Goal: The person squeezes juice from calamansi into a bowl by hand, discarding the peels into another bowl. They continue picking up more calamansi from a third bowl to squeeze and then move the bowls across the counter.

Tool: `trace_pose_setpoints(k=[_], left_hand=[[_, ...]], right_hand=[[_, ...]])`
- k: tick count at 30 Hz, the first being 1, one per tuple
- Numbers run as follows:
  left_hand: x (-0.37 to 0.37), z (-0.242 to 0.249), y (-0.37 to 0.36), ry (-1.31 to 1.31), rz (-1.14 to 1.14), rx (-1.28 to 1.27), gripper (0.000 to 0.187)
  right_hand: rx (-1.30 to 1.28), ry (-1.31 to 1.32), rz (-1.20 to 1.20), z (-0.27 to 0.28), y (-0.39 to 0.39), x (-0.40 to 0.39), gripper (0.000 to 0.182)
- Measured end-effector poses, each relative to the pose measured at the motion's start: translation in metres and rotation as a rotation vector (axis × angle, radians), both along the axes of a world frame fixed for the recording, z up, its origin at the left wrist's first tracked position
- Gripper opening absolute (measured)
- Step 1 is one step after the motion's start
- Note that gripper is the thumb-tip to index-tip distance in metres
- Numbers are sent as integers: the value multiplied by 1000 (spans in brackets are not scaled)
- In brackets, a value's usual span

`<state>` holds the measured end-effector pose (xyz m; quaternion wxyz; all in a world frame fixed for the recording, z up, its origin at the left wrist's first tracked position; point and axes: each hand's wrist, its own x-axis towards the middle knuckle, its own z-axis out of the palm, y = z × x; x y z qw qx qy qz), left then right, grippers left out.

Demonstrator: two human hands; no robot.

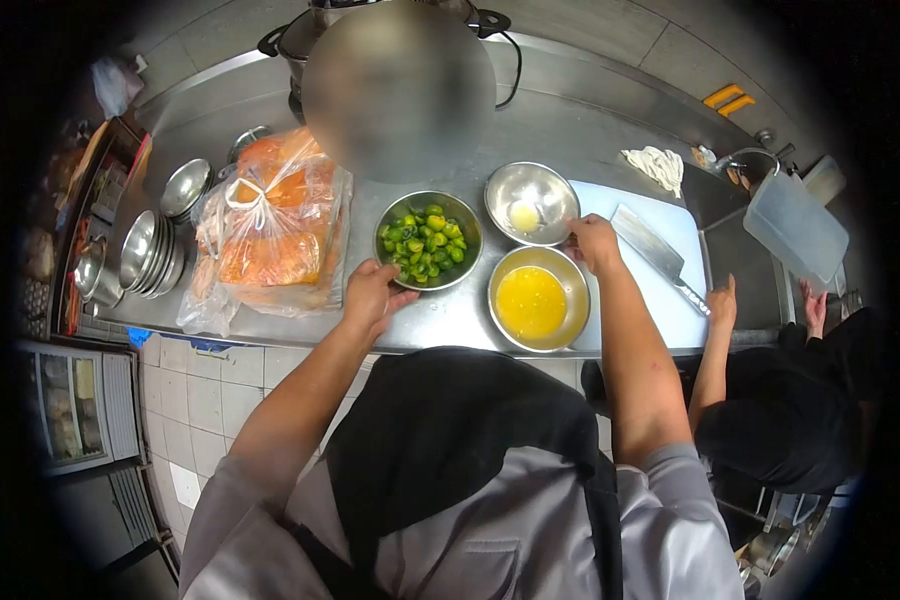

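A metal bowl (382, 222) of cut green citrus pieces (432, 240) stands on the steel counter. My left hand (372, 298) grips its lower left rim. To the right, a metal bowl (510, 190) with a little pale yellow liquid has my right hand (594, 243) closed on its lower right rim. Just below that hand's fingers is another metal bowl (578, 325), holding yellow juice (531, 302). A white cutting board (635, 300) with a cleaver (650, 243) on it lies right of the bowls.
Bagged orange food (270, 220) and stacked metal bowls (145, 255) stand at the left. A white cloth (656, 170) lies at the back right. Another person's hands (722, 305) are near the cleaver handle and a clear plastic container (795, 225) by the sink.
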<state>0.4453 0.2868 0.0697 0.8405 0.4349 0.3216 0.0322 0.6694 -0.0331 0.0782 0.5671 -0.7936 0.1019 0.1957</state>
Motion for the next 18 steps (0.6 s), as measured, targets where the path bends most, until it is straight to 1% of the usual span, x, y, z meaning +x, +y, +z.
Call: trace_pose_setpoints(k=[1, 3, 4, 5, 7, 8, 9, 11, 13, 15, 16, 17, 18], left_hand=[[0, -1, 1, -14, 2, -1, 12], [0, -3, 3, -17, 19, 11, 13], [0, -4, 3, -21, 30, 16, 13], [-3, -4, 4, -24, 36, 14, 13], [-15, -6, 5, -4, 61, 91, 11], [-22, -3, 4, -7, 65, 87, 11], [-32, 1, 5, -18, 77, 77, 9], [-52, 8, 9, -25, 96, 66, 8], [-75, 11, 12, -36, 79, 37, 6], [-98, 17, 12, -33, 88, -15, 8], [-111, 16, 12, -38, 98, -7, 8], [-123, 15, 11, -35, 115, 1, 9], [-135, 16, 11, -26, 126, -13, 10]], right_hand=[[5, 1, 8, 2, 6, 4, 20], [165, -116, -108, 7, 14, 10, 11], [158, -161, -89, 13, 19, 11, 7], [157, -164, -84, 19, 22, 11, 7], [353, -171, -138, 36, 25, 5, 8], [432, -151, -127, 46, 24, 0, 8], [430, -154, -120, 54, 24, -6, 8], [710, -113, -164, 60, 24, -19, 7], [719, -88, -203, 57, 14, -29, 5], [848, -78, -175, 60, 1, -44, 13], [910, -62, -120, 61, -3, -52, 31], [901, -47, -111, 62, -5, -59, 31], [949, -3, -63, 62, -6, -67, 51]])
